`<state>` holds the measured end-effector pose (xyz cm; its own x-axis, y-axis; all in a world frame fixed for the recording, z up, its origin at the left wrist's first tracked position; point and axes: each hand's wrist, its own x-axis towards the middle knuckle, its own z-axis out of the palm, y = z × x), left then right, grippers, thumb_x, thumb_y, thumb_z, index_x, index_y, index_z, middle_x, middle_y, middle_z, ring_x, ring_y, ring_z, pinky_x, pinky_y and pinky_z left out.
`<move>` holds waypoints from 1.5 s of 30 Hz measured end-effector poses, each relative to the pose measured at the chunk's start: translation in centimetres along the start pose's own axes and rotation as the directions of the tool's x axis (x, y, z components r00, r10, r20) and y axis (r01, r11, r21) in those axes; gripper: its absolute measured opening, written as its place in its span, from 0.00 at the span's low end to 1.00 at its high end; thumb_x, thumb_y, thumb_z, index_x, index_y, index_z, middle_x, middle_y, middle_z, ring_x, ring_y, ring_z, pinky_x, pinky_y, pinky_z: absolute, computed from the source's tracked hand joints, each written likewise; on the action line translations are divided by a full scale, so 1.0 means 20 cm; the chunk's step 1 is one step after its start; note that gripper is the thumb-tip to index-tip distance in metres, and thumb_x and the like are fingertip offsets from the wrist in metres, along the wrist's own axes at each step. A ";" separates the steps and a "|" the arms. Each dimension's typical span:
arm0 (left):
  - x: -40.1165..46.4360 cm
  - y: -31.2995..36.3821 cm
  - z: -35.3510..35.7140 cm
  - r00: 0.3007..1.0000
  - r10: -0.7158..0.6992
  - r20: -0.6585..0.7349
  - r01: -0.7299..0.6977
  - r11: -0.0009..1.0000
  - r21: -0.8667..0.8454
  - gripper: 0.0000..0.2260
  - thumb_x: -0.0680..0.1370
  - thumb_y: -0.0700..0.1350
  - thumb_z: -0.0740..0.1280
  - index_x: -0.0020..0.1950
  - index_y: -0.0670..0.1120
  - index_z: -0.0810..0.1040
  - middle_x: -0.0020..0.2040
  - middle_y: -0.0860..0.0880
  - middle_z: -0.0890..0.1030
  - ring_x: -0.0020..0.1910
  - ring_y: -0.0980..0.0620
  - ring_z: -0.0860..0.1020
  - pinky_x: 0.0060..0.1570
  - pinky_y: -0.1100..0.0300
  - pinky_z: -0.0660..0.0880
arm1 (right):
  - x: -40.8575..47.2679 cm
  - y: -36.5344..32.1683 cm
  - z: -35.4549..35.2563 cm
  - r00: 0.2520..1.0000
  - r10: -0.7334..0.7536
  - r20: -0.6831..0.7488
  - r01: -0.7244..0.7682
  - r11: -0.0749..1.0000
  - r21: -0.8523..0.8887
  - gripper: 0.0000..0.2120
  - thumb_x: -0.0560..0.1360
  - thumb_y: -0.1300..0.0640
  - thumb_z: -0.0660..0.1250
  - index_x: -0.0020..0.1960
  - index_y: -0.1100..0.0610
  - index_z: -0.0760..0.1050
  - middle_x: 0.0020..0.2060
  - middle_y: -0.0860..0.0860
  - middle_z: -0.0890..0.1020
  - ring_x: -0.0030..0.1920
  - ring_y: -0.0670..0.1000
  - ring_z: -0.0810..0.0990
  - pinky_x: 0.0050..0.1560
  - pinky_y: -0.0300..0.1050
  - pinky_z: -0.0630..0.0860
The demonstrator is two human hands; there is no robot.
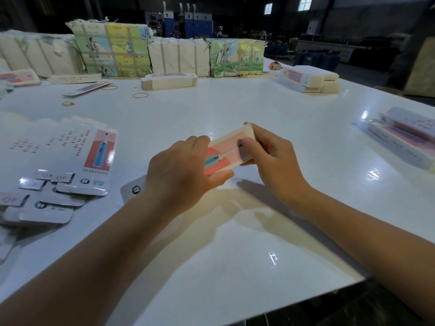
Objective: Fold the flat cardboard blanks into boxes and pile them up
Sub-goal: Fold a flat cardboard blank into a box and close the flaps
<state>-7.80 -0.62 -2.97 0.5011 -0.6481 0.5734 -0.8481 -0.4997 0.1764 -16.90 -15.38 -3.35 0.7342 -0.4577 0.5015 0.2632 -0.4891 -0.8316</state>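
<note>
Both hands hold one cardboard box blank, printed pink with a blue toothbrush picture, just above the middle of the white table. My left hand grips its near end, thumb under the edge, and a white flap with a round logo sticks out beneath the wrist. My right hand pinches the far end with curled fingers. A spread pile of flat blanks lies at the left. Folded boxes lie at the right edge, and more folded boxes sit at the back right.
Wrapped bundles stand in a row along the far side, with a stack of flat blanks in front of them. Loose rubber bands lie on the table. The table's near edge runs diagonally at the lower right.
</note>
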 end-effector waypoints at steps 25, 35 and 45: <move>0.01 0.01 0.01 0.982 -0.188 -0.013 0.188 0.982 0.012 0.29 0.69 0.70 0.58 0.56 0.48 0.71 0.51 0.49 0.79 0.39 0.50 0.72 0.39 0.57 0.74 | -0.02 0.01 0.02 0.996 -0.015 -0.093 -0.004 0.978 -0.209 0.08 0.79 0.54 0.62 0.51 0.51 0.80 0.36 0.45 0.81 0.37 0.42 0.78 0.36 0.28 0.71; 0.01 0.02 0.01 0.985 -0.169 -0.011 0.169 0.986 -0.008 0.26 0.70 0.67 0.62 0.56 0.48 0.71 0.51 0.49 0.79 0.39 0.50 0.72 0.40 0.55 0.75 | -0.04 0.01 0.00 0.983 -0.174 -0.066 0.145 0.937 -0.318 0.11 0.79 0.56 0.61 0.52 0.54 0.82 0.36 0.44 0.81 0.35 0.42 0.74 0.37 0.32 0.68; 0.03 -0.03 -0.05 0.991 -0.087 0.100 0.078 0.992 0.097 0.27 0.67 0.72 0.58 0.52 0.52 0.68 0.49 0.52 0.78 0.36 0.51 0.73 0.33 0.60 0.71 | 0.00 -0.01 -0.04 0.979 -0.176 0.105 0.199 0.940 -0.279 0.28 0.78 0.53 0.62 0.75 0.57 0.58 0.71 0.47 0.64 0.69 0.45 0.67 0.66 0.42 0.69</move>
<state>-7.21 -0.14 -1.92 0.5880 -0.6560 0.4732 -0.7859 -0.6018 0.1421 -17.47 -15.85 -3.06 0.7379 -0.2840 0.6123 0.2189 -0.7574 -0.6152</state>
